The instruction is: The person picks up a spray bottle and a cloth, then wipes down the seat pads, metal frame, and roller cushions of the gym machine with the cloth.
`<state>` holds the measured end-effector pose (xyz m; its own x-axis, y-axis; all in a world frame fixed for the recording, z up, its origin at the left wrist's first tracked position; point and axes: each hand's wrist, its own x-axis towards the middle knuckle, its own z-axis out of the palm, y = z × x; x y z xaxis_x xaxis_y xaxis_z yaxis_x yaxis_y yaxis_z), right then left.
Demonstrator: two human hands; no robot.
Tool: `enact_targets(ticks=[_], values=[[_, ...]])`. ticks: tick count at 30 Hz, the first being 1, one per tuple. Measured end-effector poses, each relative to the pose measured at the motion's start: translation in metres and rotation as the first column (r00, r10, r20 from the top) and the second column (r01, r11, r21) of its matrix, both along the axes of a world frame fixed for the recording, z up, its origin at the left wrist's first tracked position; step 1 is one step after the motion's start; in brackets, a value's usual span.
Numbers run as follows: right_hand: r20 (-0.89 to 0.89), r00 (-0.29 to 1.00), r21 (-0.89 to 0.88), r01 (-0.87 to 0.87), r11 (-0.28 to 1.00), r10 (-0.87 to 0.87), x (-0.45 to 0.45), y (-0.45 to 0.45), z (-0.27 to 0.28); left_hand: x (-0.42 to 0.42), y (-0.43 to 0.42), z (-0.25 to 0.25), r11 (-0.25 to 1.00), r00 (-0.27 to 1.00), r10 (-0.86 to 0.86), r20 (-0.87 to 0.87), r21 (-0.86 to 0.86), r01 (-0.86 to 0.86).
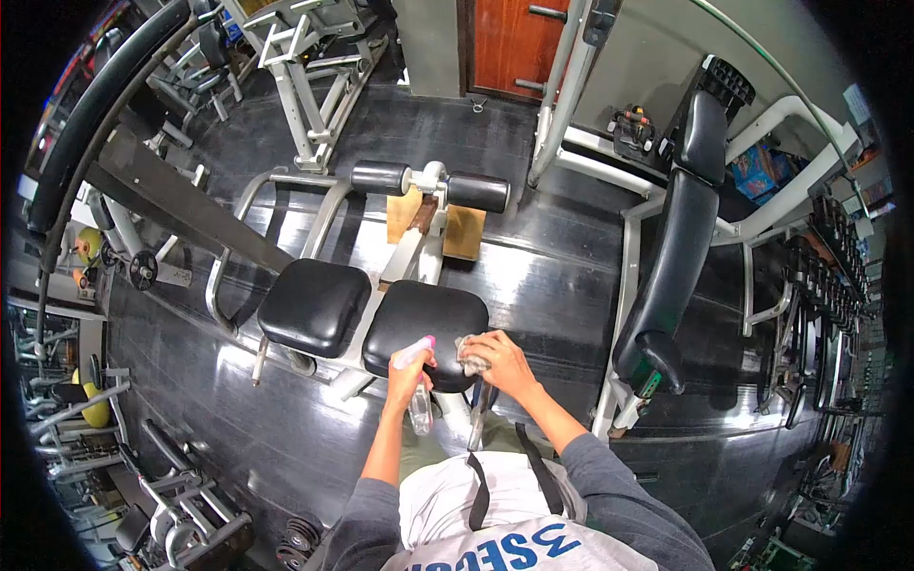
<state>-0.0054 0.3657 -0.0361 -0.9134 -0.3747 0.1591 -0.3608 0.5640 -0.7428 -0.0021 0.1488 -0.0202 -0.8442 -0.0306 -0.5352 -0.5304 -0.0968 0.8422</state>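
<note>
My left hand (409, 374) is wrapped round a spray bottle with a pink and white head (415, 351); its clear body (421, 411) hangs below the fist. In my right hand (502, 362) is a bunched greyish cloth (471, 356), pressed at the right side of a black padded seat (426, 322). The spray bottle is over the front edge of that same seat. A second black pad (315, 305) sits just to the left, on the same white-framed exercise machine.
Two black foam rollers (382, 177) cross the machine's far end, above a wooden board (465, 234). A black bench pad (669, 257) on a white frame stands to the right. Dumbbell racks (826, 266) line the far right. Weight plates (301, 535) lie at lower left.
</note>
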Motion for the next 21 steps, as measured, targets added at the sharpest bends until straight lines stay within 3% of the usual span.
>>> enact_targets(ticks=[2, 7, 9, 13, 15, 17, 19, 21], values=[[0.029, 0.990, 0.003, 0.136, 0.991, -0.136, -0.012, -0.009, -0.003, -0.008, -0.005, 0.002, 0.999, 0.998, -0.033, 0.054, 0.035, 0.032], [0.203, 0.955, 0.041, 0.213, 0.976, -0.217, -0.022, -0.027, 0.008, -0.019, -0.009, 0.004, 0.993, 0.980, -0.067, 0.189, 0.112, 0.046], [0.084, 0.991, 0.057, 0.104, 0.993, -0.109, -0.010, -0.032, 0.020, -0.019, -0.011, 0.002, 0.991, 0.977, -0.106, 0.187, 0.099, 0.089], [0.029, 0.996, 0.025, -0.079, 0.997, 0.078, 0.019, -0.026, 0.030, -0.022, -0.015, 0.000, 0.979, 0.961, -0.190, 0.200, 0.114, 0.169], [-0.023, 0.998, 0.070, -0.062, 0.996, 0.063, 0.016, -0.022, 0.027, -0.022, -0.016, 0.002, 0.976, 0.956, -0.209, 0.204, 0.111, 0.190], [0.097, 0.993, 0.090, 0.054, 0.995, -0.063, 0.005, -0.020, 0.017, -0.023, -0.016, 0.003, 0.970, 0.951, -0.232, 0.206, 0.119, 0.211], [0.034, 0.984, 0.107, 0.169, 0.980, -0.173, -0.013, -0.023, 0.007, -0.022, -0.018, -0.004, 0.965, 0.946, -0.252, 0.203, 0.128, 0.230], [0.112, 0.939, 0.128, 0.310, 0.942, -0.324, -0.033, -0.029, -0.003, -0.023, -0.017, -0.007, 0.964, 0.945, -0.245, 0.217, 0.157, 0.213]])
